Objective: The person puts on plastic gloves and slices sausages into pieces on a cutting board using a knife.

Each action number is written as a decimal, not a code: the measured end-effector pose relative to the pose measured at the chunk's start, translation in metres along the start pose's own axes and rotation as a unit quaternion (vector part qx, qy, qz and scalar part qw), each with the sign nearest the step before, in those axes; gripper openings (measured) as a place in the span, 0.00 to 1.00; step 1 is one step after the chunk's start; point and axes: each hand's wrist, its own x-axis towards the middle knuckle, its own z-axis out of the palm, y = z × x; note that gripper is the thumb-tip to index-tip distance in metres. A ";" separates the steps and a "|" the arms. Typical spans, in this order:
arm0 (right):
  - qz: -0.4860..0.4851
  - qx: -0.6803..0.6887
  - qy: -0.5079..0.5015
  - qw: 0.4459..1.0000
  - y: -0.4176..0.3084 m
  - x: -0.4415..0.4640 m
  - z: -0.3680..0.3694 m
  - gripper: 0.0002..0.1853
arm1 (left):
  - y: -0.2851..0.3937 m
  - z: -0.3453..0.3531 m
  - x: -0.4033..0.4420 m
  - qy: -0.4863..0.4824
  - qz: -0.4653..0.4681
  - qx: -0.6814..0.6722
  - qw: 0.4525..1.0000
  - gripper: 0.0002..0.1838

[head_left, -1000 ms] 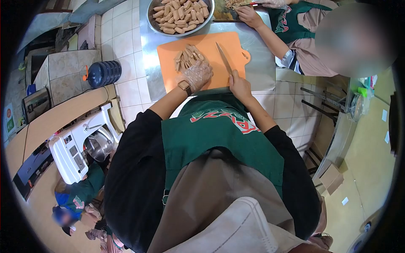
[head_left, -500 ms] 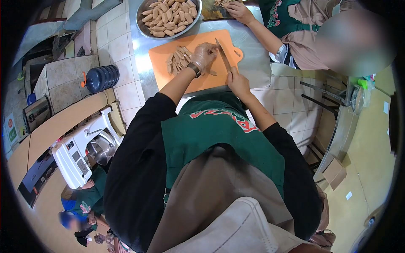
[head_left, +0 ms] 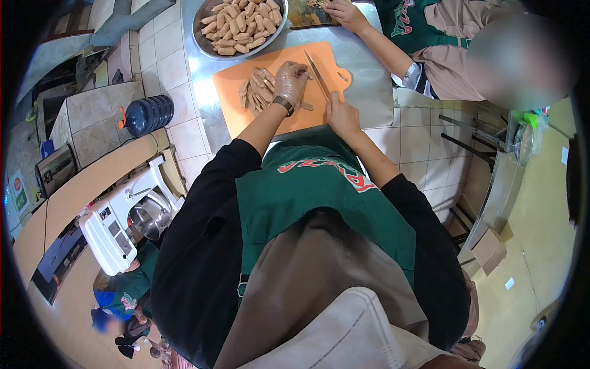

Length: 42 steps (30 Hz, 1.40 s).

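My left hand [head_left: 291,83], in a clear plastic glove with a watch at the wrist, rests over an orange cutting board [head_left: 276,56]. Its fingers are curled in near the knife blade; whatever lies under them is hidden. My right hand [head_left: 343,117] is bare and wrapped around the handle of a knife [head_left: 317,75], whose blade points away from me just right of the gloved fingers. Thin cut strips [head_left: 255,92], which look like sausage, lie piled left of the gloved hand. A small loose piece [head_left: 306,106] sits below it on the board.
Behind the board, a metal bowl [head_left: 195,35] holds many light-brown sausages [head_left: 243,23] on the steel table [head_left: 378,98]. At the upper right, a co-worker's hand [head_left: 347,15] is over a dark board [head_left: 305,15] with chopped bits. A white mixer [head_left: 110,240] stands to the left.
The knife has shifted slightly left, its blade now closer to my gloved fingers. My left hand has drawn back a little to the left. The co-worker's hand stays over the dark board.
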 end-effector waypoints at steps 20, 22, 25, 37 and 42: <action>-0.068 -0.076 -0.013 0.995 0.002 0.024 0.004 0.10 | -0.005 -0.003 0.005 0.023 0.023 -0.022 0.999 0.05; -0.052 -0.074 -0.018 0.996 -0.002 0.024 0.004 0.11 | -0.004 -0.004 0.005 0.031 0.038 -0.014 0.999 0.05; -0.048 -0.065 -0.021 0.996 -0.007 0.030 0.008 0.09 | 0.004 -0.011 0.005 -0.001 0.039 -0.020 0.999 0.04; -0.015 -0.021 0.011 1.000 0.005 0.019 0.008 0.11 | -0.003 0.000 0.007 0.019 0.025 -0.044 0.999 0.06; -0.024 -0.022 -0.015 0.999 -0.006 0.019 -0.001 0.10 | -0.002 0.001 0.006 0.018 0.015 -0.064 0.998 0.05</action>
